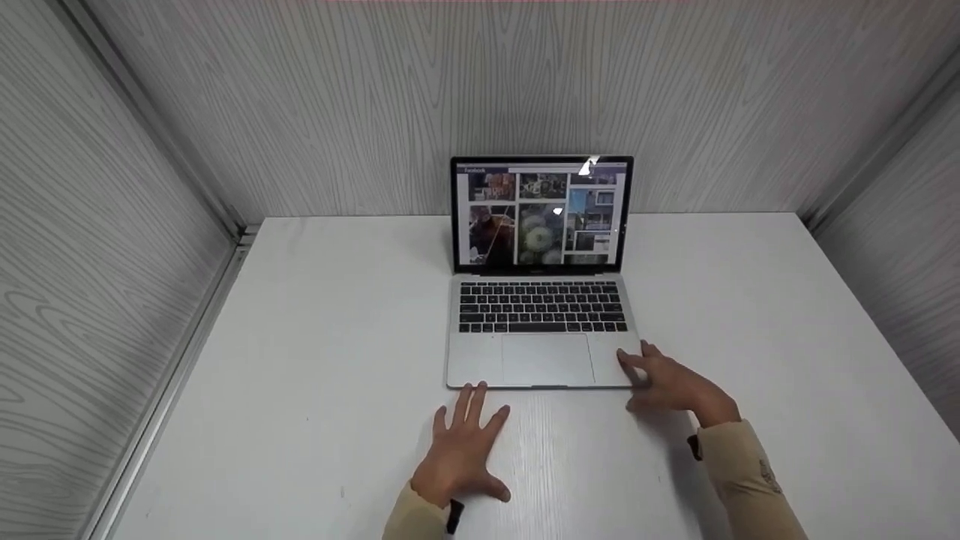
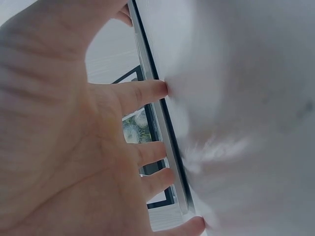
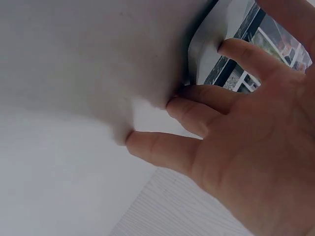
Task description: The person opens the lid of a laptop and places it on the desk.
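Observation:
An open silver laptop (image 1: 545,360) stands on the white table, its lit screen (image 1: 540,214) showing a grid of photos. My left hand (image 1: 459,457) is spread on the tabletop in front of it, with two fingertips at the laptop's front edge. In the left wrist view, the straight fingers of the left hand (image 2: 93,142) reach along that edge (image 2: 164,128). At the front right corner is my right hand (image 1: 670,381). One finger lies over the palm rest while others touch the table and the laptop's side, as the right wrist view of that hand (image 3: 246,128) shows.
The white table (image 1: 337,322) extends on both sides of the laptop. Behind the laptop rises a grey wood-grain wall (image 1: 360,112), close to the screen. Similar panels stand at the left (image 1: 97,262) and right (image 1: 900,247).

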